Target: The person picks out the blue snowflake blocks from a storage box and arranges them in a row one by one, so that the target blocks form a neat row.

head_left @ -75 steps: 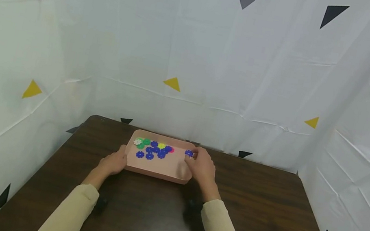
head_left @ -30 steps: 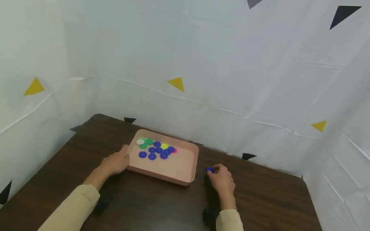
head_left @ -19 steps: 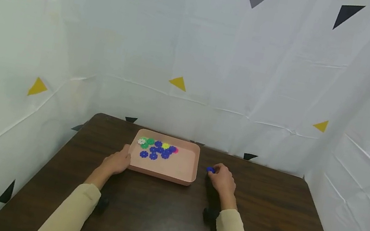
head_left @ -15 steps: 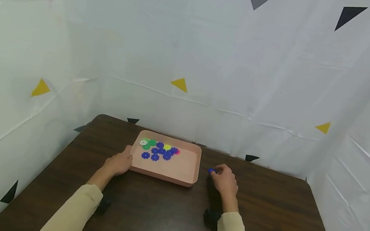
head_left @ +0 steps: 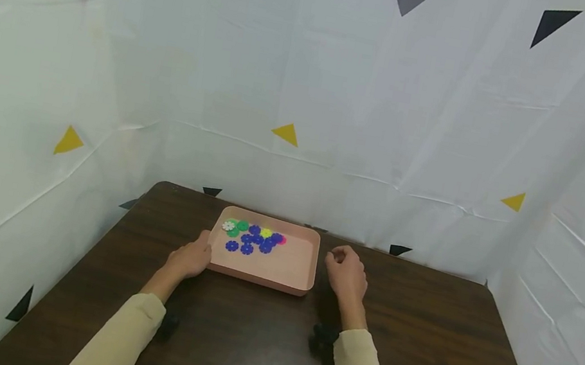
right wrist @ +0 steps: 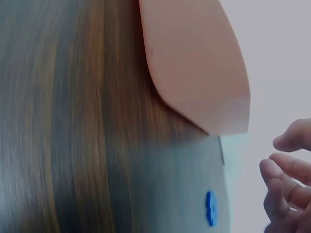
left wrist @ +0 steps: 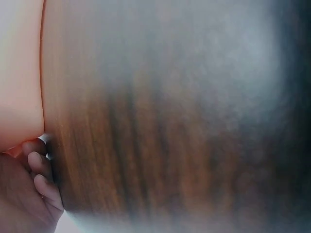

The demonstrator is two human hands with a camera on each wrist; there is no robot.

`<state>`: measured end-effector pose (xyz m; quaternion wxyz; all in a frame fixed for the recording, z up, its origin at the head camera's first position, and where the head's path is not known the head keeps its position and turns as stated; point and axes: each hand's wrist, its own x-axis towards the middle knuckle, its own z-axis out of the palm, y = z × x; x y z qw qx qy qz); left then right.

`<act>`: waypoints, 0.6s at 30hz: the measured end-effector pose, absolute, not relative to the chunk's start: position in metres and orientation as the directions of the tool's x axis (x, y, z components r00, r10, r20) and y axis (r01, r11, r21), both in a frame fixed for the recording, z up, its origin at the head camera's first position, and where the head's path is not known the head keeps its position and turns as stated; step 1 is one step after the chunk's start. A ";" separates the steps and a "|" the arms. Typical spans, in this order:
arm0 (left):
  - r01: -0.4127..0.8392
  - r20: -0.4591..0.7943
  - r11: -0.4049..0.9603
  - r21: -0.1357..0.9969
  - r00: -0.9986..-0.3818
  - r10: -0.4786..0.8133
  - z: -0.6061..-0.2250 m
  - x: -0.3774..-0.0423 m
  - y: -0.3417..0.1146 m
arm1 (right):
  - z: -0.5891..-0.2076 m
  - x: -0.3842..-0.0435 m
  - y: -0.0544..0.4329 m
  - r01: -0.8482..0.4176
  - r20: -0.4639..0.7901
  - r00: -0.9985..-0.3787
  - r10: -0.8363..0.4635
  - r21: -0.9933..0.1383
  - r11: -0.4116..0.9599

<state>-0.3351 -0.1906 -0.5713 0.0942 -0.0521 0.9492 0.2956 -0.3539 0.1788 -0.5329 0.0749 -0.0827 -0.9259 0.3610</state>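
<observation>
A pink tray [head_left: 289,267] stands on the dark wooden table, its left half holding several flower-shaped plastic pieces. Most of these are blue, like the blue flower piece [head_left: 231,246]; others are green, yellow, pink and white. My left hand [head_left: 189,257] grips the tray's left front side; in the left wrist view its fingers [left wrist: 43,187] curl by the tray's wall. Just right of the tray hovers my right hand [head_left: 347,277], holding nothing, thumb and fingertips apart. A single blue flower piece [right wrist: 211,208] lies on the table in the right wrist view; the hand hides it in the head view.
The dark wooden table [head_left: 240,343] reaches back to a white curtain [head_left: 344,87] with coloured triangles, which also hangs along both sides. Dark wrist devices sit under both forearms.
My right hand carried a blue flower piece from the tray to the table on the right, let it go, then lifted slightly back toward the tray. The left hand keeps its hold.
</observation>
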 end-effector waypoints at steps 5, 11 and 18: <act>-0.157 -0.214 0.820 0.550 -0.976 -0.043 -0.570 -0.335 -0.191 | -0.533 -0.355 0.161 0.091 0.091 -0.975 0.204 -0.674 0.734; -0.148 -0.201 0.815 0.560 -0.979 -0.039 -0.566 -0.332 -0.190 | -0.532 -0.357 0.141 0.037 0.120 -0.979 0.163 -0.686 0.726; -0.151 -0.200 0.823 0.547 -0.979 -0.047 -0.570 -0.334 -0.190 | -0.534 -0.359 0.114 -0.097 0.169 -0.986 0.007 -0.593 0.799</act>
